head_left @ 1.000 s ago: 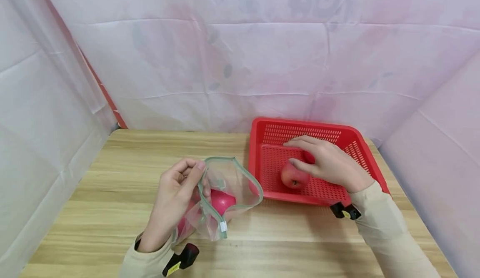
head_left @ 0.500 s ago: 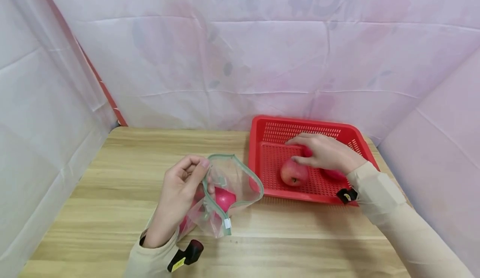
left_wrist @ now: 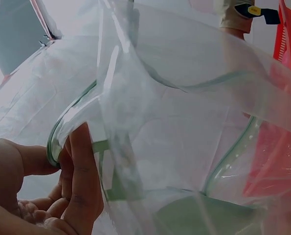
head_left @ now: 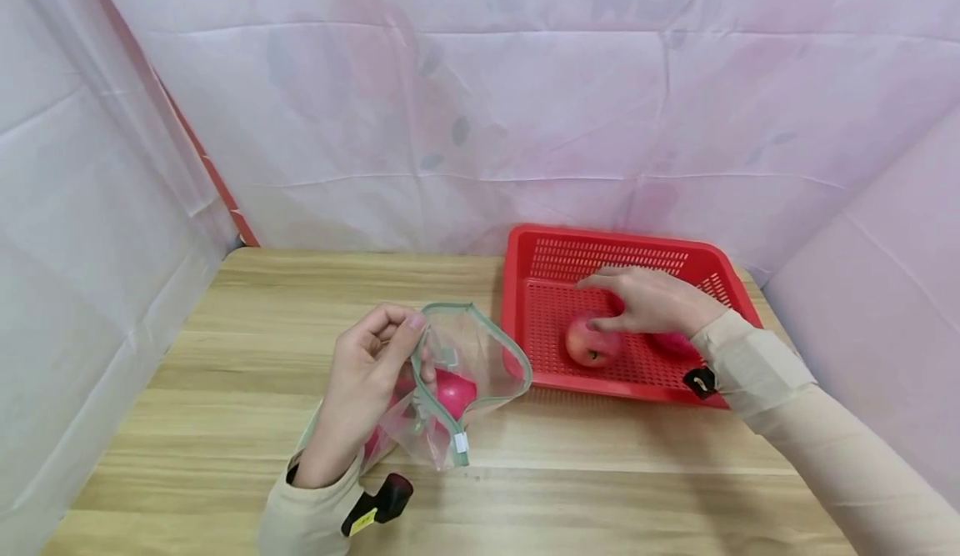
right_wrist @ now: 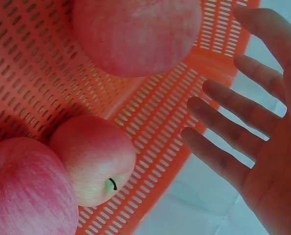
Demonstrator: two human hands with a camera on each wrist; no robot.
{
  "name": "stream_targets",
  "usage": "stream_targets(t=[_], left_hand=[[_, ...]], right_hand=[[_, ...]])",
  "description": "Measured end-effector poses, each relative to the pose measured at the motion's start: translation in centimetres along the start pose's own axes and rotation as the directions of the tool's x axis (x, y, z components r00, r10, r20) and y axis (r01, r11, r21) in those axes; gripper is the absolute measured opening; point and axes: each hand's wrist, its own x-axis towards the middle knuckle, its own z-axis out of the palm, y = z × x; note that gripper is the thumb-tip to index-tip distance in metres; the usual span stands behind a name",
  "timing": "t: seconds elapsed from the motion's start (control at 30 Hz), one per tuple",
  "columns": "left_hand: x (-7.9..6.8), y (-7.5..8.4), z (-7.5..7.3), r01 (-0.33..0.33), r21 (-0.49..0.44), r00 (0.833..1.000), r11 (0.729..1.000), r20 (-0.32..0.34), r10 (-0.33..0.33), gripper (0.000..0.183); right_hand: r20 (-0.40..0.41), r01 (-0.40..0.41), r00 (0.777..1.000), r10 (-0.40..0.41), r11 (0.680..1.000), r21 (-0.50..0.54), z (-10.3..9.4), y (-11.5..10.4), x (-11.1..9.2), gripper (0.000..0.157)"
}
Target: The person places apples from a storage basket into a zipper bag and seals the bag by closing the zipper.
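My left hand (head_left: 367, 385) pinches the green-edged rim of a clear zip bag (head_left: 483, 348) between thumb and fingers. The bag's mouth gapes toward the right, and pink-red apples (head_left: 455, 393) lie inside it. In the left wrist view, the thumb and fingertips (left_wrist: 79, 161) meet at the bag's rim. Over the red basket (head_left: 517, 289), my right hand (head_left: 660, 302) is spread above an apple (head_left: 588, 343). Seen from the right wrist, its fingers (right_wrist: 233, 107) are extended and apart from the fruit. Three apples (right_wrist: 138, 36) show in the basket there; the hand partly hides some from the head view.
The perforated basket stands at the right rear of the wooden table (head_left: 225, 423), just right of the bag. A pale cloth (head_left: 525, 114) hangs behind and along both sides. A white slider (head_left: 461, 443) sits at the bag's front corner.
My right hand has shifted slightly over the basket, its forearm swinging outward and uncovering an apple at the right. The left hand keeps hold of the bag, drifting slightly right and up in view.
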Motion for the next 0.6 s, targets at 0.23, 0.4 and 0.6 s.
stream_targets(t=[0.23, 0.4, 0.6], left_hand=[[0.0, 0.0, -0.1, 0.003, -0.006, 1.0, 1.0, -0.013, -0.003, 0.02], [0.1, 0.0, -0.1, 0.01, -0.016, 1.0, 1.0, -0.012, -0.01, 0.018], [0.2, -0.2, -0.2, 0.009, -0.016, 1.0, 1.0, -0.004, -0.009, 0.02]], right_hand=[[0.05, -0.002, 0.999, 0.005, 0.998, -0.057, 1.0, 0.1, 0.9, 0.059], [0.109, -0.019, 0.994, 0.031, 0.994, -0.108, 1.4, 0.0, 1.5, 0.061], [0.196, 0.019, 0.981, -0.005, 0.997, -0.068, 1.6, -0.3, 2.1, 0.063]])
